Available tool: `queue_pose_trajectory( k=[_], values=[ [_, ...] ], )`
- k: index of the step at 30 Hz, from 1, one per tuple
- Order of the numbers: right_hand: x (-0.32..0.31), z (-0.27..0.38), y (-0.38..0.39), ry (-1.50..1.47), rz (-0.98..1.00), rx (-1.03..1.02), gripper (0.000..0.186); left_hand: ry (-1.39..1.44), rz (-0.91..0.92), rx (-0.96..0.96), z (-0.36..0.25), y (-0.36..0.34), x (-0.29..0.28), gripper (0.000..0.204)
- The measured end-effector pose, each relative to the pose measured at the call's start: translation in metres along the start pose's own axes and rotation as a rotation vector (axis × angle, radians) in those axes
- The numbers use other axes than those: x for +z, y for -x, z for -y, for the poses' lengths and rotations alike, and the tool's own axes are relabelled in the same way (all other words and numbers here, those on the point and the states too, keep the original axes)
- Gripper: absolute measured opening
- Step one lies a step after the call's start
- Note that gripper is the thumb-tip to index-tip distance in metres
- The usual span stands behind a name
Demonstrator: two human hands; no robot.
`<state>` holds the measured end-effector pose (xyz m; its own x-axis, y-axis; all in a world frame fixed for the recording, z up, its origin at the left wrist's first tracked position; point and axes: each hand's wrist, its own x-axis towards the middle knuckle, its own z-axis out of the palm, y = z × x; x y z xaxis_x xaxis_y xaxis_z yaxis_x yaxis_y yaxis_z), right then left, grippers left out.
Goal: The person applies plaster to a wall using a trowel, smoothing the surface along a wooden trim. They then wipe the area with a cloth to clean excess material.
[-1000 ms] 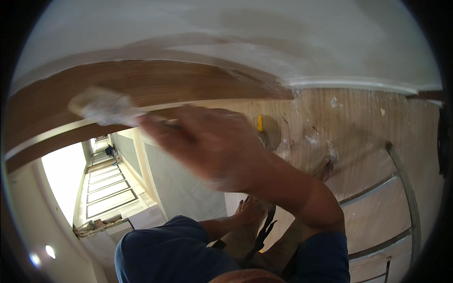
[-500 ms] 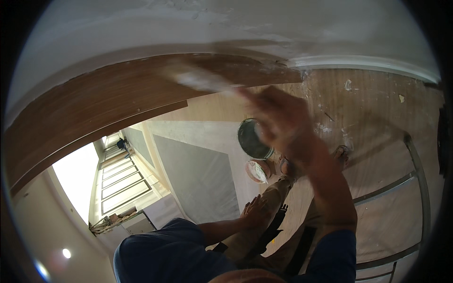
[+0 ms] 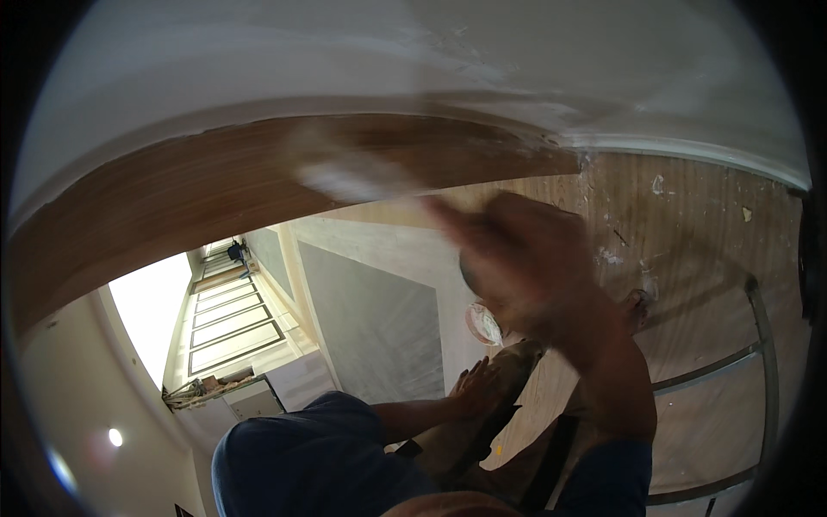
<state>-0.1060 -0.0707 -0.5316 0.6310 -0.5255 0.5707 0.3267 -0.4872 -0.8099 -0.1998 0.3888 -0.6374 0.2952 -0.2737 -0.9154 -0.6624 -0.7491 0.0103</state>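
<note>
Gripping a pale, white-smeared, flat-headed hand tool, our right hand has its fingers closed round the handle at 3 o'clock; both are blurred, so we cannot tell a brush from a scraper. The tool's head sits at about 11 o'clock, in front of a long, brown, wood-grained board, and we cannot tell whether it touches anything. Our left hand, at 5 o'clock, lies slack with fingers spread on a khaki trouser leg, with nothing seen in its grasp.

We judge the work to be partway along. A broad, whitish-grey wall across 12 o'clock looks pale and fairly even toward 11, yet toward 1 we see streaks and rough smears that seem unsmoothed. The board shows mostly brown grain, with an uneven white edge where it meets the wall. A small, round tub between 4 and 5 o'clock holds white material, so some appears left to use. White splashes on the light-brown wooden floor, toward 2 o'clock, look not yet cleaned up.
</note>
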Motion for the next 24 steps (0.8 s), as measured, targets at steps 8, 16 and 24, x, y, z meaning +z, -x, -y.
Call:
queue_pose_trajectory(
  k=[8, 16, 24],
  values=[
    [-0.02, -0.031, 0.004, 0.082, 0.141, 0.159, 0.058, 0.025, -0.044, -0.033, 0.009, -0.006, -0.015, 0.081],
    [-0.027, 0.101, -0.105, -0.097, 0.08, -0.118, 0.057, 0.211, -0.103, -0.062, -0.014, 0.001, -0.034, 0.091],
    [-0.053, 0.068, -0.047, 0.28, 0.443, 0.273, 0.06, 0.259, -0.046, -0.062, -0.007, 0.059, -0.062, 0.09]
  ],
)
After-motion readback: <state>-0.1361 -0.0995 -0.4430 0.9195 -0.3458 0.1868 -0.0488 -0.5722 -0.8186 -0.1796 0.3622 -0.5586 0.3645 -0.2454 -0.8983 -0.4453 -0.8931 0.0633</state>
